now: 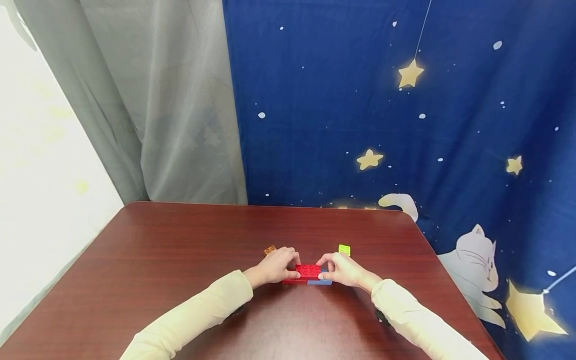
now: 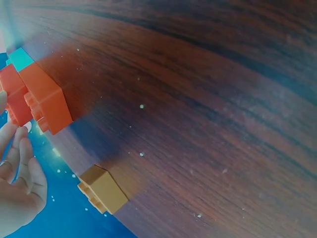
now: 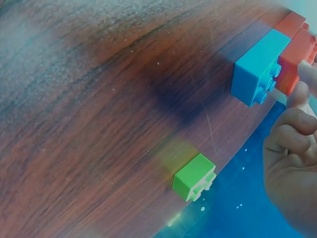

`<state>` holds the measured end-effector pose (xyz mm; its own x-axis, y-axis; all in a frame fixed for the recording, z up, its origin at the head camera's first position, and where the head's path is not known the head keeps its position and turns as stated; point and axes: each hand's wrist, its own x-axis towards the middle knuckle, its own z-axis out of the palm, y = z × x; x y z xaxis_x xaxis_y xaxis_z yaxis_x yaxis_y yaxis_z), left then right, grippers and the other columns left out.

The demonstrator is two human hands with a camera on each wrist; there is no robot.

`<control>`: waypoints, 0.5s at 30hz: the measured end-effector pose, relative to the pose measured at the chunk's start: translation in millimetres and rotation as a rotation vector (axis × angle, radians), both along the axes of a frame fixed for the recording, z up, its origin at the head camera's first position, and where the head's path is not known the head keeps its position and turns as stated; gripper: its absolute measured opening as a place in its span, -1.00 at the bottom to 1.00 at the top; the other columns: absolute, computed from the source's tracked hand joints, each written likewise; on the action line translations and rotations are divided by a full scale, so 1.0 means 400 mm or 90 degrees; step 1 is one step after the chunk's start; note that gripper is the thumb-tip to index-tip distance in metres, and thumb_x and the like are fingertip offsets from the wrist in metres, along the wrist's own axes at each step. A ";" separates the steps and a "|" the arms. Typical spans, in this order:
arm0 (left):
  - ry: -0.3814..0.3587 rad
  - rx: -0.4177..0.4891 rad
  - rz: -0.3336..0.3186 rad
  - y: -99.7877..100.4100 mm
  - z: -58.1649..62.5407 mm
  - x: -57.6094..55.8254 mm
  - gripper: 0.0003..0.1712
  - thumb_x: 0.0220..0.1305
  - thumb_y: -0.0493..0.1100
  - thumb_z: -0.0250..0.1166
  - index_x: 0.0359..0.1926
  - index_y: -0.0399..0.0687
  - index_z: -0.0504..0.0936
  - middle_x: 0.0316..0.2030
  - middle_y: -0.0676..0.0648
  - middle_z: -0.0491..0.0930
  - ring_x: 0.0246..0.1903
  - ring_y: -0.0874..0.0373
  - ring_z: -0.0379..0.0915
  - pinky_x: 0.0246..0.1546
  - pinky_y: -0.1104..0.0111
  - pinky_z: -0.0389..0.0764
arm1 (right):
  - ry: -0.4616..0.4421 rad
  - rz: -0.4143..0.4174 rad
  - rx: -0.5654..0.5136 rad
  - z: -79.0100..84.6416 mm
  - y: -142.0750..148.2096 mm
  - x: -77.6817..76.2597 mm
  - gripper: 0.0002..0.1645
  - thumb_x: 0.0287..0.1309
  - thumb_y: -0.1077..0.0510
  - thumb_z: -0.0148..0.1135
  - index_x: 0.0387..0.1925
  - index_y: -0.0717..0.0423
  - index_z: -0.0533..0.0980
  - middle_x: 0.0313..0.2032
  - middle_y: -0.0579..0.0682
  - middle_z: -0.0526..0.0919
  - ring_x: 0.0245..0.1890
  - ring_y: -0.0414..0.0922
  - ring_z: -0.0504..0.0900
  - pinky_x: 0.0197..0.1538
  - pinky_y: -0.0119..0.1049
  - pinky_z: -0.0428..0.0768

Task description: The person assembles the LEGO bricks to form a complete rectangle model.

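A red toy brick [image 1: 308, 270] with studs lies on top of two bricks set end to end. Beneath it are a lower red brick [image 2: 49, 99] on the left and a blue brick [image 3: 257, 67] on the right. My left hand [image 1: 278, 265] pinches the upper red brick's left end between thumb and fingers. At its other end, my right hand [image 1: 344, 270] holds the same brick with thumb and forefinger. Parts of both hands fall outside the wrist views.
Beyond the left hand sits a small orange-brown brick [image 2: 106, 191]. A small lime-green brick [image 3: 194, 177] stands behind the right hand. All rest on a dark reddish wood table [image 1: 180, 240], with a blue starry curtain [image 1: 315, 125] past its far edge.
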<state>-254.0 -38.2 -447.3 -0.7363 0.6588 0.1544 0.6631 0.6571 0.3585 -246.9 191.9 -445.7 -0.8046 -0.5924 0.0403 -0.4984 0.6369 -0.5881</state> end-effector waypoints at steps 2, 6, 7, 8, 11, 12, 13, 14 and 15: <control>-0.001 0.003 -0.001 -0.001 -0.001 0.000 -0.74 -0.08 0.00 0.37 -0.40 0.01 0.53 -0.47 0.14 0.38 -0.39 0.26 0.28 -0.39 0.45 0.36 | 0.002 0.003 0.000 0.000 -0.001 0.000 -0.68 -0.08 0.10 0.33 -0.22 0.09 0.52 -0.73 -0.20 0.40 -0.74 -0.25 0.35 -0.67 -0.40 0.32; -0.004 -0.004 -0.001 0.002 0.003 0.000 -0.73 -0.08 -0.01 0.37 -0.39 0.00 0.52 -0.47 0.11 0.39 -0.40 0.26 0.28 -0.40 0.46 0.36 | 0.012 0.008 0.003 0.002 -0.002 0.000 -0.68 -0.09 0.10 0.33 -0.23 0.10 0.52 -0.73 -0.21 0.39 -0.75 -0.26 0.34 -0.67 -0.41 0.32; -0.003 -0.006 -0.002 0.002 0.005 0.000 -0.73 -0.08 -0.01 0.37 -0.39 -0.01 0.52 -0.47 0.10 0.39 -0.40 0.26 0.28 -0.41 0.46 0.36 | 0.013 0.008 0.002 0.003 -0.002 0.000 -0.68 -0.08 0.11 0.33 -0.23 0.10 0.52 -0.73 -0.21 0.39 -0.76 -0.26 0.34 -0.68 -0.41 0.31; -0.004 -0.007 -0.001 0.003 0.006 0.001 -0.73 -0.08 -0.01 0.37 -0.39 -0.01 0.52 -0.47 0.09 0.40 -0.40 0.25 0.28 -0.41 0.46 0.36 | 0.015 0.008 0.004 0.003 -0.002 0.001 -0.68 -0.08 0.10 0.32 -0.22 0.10 0.52 -0.73 -0.21 0.38 -0.76 -0.26 0.33 -0.68 -0.41 0.31; -0.006 -0.010 -0.003 0.003 0.008 0.001 -0.73 -0.07 0.00 0.36 -0.39 -0.01 0.52 -0.47 0.07 0.40 -0.41 0.25 0.28 -0.41 0.46 0.35 | 0.019 0.010 0.008 0.004 -0.003 0.001 -0.68 -0.08 0.10 0.32 -0.23 0.10 0.52 -0.72 -0.22 0.38 -0.76 -0.27 0.33 -0.69 -0.42 0.30; -0.007 -0.009 -0.004 0.003 0.008 0.001 -0.73 -0.07 0.00 0.36 -0.39 -0.01 0.52 -0.47 0.07 0.40 -0.41 0.25 0.28 -0.42 0.46 0.35 | 0.021 0.010 0.010 0.005 -0.004 0.000 -0.68 -0.08 0.10 0.32 -0.23 0.09 0.52 -0.72 -0.22 0.38 -0.77 -0.27 0.32 -0.69 -0.42 0.30; -0.007 -0.008 -0.004 0.002 0.008 0.001 -0.73 -0.07 -0.01 0.36 -0.39 -0.01 0.52 -0.46 0.07 0.40 -0.41 0.25 0.28 -0.42 0.46 0.34 | 0.025 0.011 0.012 0.005 -0.005 0.000 -0.69 -0.08 0.10 0.32 -0.23 0.09 0.52 -0.72 -0.22 0.38 -0.77 -0.27 0.32 -0.69 -0.43 0.30; -0.008 -0.008 -0.003 0.002 0.007 0.001 -0.73 -0.07 0.00 0.36 -0.38 -0.01 0.51 -0.47 0.07 0.40 -0.41 0.25 0.27 -0.42 0.46 0.34 | 0.028 0.011 0.015 0.006 -0.006 -0.001 -0.69 -0.09 0.11 0.32 -0.24 0.09 0.52 -0.73 -0.22 0.38 -0.77 -0.28 0.32 -0.69 -0.43 0.29; -0.007 -0.007 -0.003 0.002 0.007 0.001 -0.73 -0.07 0.00 0.36 -0.38 -0.01 0.51 -0.47 0.07 0.40 -0.41 0.25 0.27 -0.42 0.46 0.34 | 0.032 0.010 0.018 0.006 -0.007 -0.001 -0.69 -0.09 0.11 0.33 -0.24 0.09 0.53 -0.73 -0.22 0.37 -0.77 -0.28 0.32 -0.69 -0.43 0.29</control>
<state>-253.7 -37.5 -444.6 -0.7352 0.6636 0.1384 0.6618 0.6584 0.3585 -247.4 189.1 -443.4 -0.7927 -0.6063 0.0630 -0.5365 0.6449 -0.5444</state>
